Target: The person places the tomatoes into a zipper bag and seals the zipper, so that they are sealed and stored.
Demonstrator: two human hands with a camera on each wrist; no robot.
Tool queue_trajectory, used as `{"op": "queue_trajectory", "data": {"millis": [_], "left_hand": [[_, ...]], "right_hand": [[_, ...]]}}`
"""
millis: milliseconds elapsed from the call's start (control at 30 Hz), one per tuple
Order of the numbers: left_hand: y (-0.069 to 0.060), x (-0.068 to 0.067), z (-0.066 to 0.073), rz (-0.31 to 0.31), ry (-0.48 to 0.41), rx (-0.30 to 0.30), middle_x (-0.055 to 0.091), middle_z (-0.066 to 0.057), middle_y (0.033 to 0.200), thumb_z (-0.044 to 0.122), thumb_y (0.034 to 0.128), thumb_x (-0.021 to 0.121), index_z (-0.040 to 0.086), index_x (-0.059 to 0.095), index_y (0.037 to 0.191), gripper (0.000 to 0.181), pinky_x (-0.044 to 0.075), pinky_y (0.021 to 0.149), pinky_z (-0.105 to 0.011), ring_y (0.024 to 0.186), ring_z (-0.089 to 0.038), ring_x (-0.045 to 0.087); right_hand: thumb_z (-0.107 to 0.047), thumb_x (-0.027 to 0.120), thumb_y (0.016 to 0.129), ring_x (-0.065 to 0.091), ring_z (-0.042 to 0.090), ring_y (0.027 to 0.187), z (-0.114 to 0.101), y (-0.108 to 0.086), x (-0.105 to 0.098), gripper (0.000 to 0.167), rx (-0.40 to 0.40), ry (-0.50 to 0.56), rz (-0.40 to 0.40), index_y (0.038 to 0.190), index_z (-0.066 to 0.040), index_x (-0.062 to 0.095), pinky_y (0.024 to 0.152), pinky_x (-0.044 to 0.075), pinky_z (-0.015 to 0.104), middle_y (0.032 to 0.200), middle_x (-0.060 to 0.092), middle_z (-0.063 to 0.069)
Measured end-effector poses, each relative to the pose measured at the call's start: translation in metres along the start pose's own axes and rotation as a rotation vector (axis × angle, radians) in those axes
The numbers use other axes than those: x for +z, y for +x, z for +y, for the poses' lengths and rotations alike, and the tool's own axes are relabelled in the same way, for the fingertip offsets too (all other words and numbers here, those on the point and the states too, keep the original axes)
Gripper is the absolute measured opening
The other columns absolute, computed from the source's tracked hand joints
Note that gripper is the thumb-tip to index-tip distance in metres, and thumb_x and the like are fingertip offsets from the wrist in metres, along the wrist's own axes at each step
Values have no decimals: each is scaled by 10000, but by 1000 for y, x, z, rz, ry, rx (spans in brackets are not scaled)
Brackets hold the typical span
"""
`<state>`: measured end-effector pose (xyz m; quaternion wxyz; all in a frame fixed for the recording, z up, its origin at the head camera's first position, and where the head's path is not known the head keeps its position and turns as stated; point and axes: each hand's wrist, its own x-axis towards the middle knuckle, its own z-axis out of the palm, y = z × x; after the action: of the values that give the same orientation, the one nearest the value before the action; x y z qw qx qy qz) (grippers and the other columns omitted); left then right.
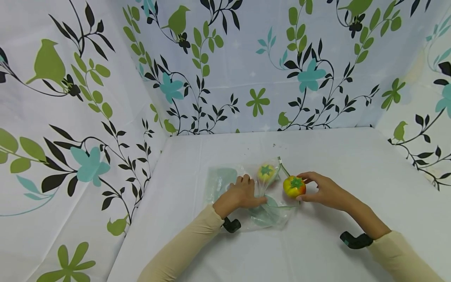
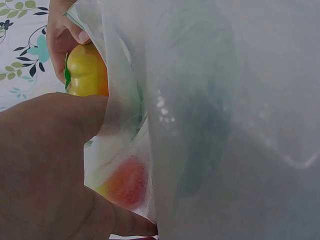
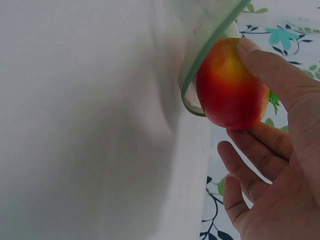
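Observation:
A clear plastic zip bag (image 1: 215, 184) with pale green patches lies on the white table. My left hand (image 1: 241, 194) grips it near its mouth; in the left wrist view the thumb's tip is behind the film. Inside the bag sits one yellow-red fruit with a green leafy cap (image 1: 266, 172); its red side (image 2: 129, 182) shows through the plastic. At the bag's mouth, my right hand (image 1: 325, 192) pinches a second such fruit (image 1: 293, 188) between thumb and fingers. The right wrist view has this fruit right against the green-edged opening (image 3: 212, 45).
The white table (image 1: 317, 250) extends around the bag. Cloth with printed leaves and birds (image 1: 246, 58) hangs behind and at both sides. A black wrist mount (image 1: 356, 239) sits on the right wrist, another (image 1: 231, 225) on the left.

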<state>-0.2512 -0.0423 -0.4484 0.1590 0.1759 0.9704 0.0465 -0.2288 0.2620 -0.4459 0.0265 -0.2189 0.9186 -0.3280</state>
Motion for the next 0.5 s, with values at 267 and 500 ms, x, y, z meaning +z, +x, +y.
{"op": "queue_trajectory", "data": {"millis": [267,500], "left_hand": [[-5,-2,0,22,-3,9,418,-146,1558,707,972,517,22,467,1551,899,445,1077,-587,1410,-317,405],[-6,-2,-1,38,-19,16,437,-142,1540,708,964,535,19,486,1535,896,451,1068,-589,1396,-309,419]], "right_hand": [[-394,863,885,623,365,1210,-4,5,12,702,-9,10,-17,1431,-55,581,1017,476,689,1385,651,147],[-383,871,882,627,316,1176,-7,8,21,697,-41,28,-40,1428,-57,587,978,547,563,1376,653,129]]}}
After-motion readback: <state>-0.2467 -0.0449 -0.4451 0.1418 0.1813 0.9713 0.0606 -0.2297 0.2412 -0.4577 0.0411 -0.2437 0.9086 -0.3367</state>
